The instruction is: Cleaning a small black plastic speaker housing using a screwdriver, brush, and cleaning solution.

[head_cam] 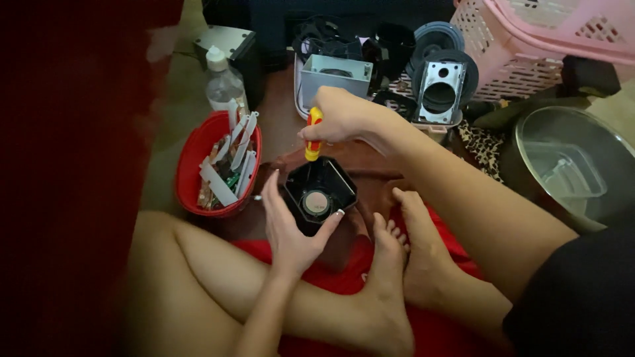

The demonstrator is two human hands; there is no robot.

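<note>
While I sit cross-legged on the floor, the parts of the scene read as follows.

Left hand: my left hand (291, 225) cups the black speaker housing (319, 194) from below and from its left side, fingers spread along the wall, thumb hooked over the near rim.
Right hand: my right hand (340, 116) is wrapped tight round the red-and-yellow screwdriver (313, 137), held upright with the tip down at the housing's far rim.
Work piece: the housing sits open side up just in front of my feet, above the red cloth (344, 274); a round pale driver disc (316, 202) lies in its bottom.
Step in hand: by my judgement, driving or loosening a screw at the far edge; the screw itself is hidden by the shaft.
Next move calls for: a steady left grip so the housing does not turn, and the tip kept square in the screw head.
Left of the work: a red bowl (192, 172) of white strips and small circuit boards, with a clear plastic bottle (223, 84) behind it.
Beyond: a grey box casing (334, 74), a silver speaker bracket (441, 92), a pink basket (529, 46).
Far right: a metal pot (572, 158).
</note>
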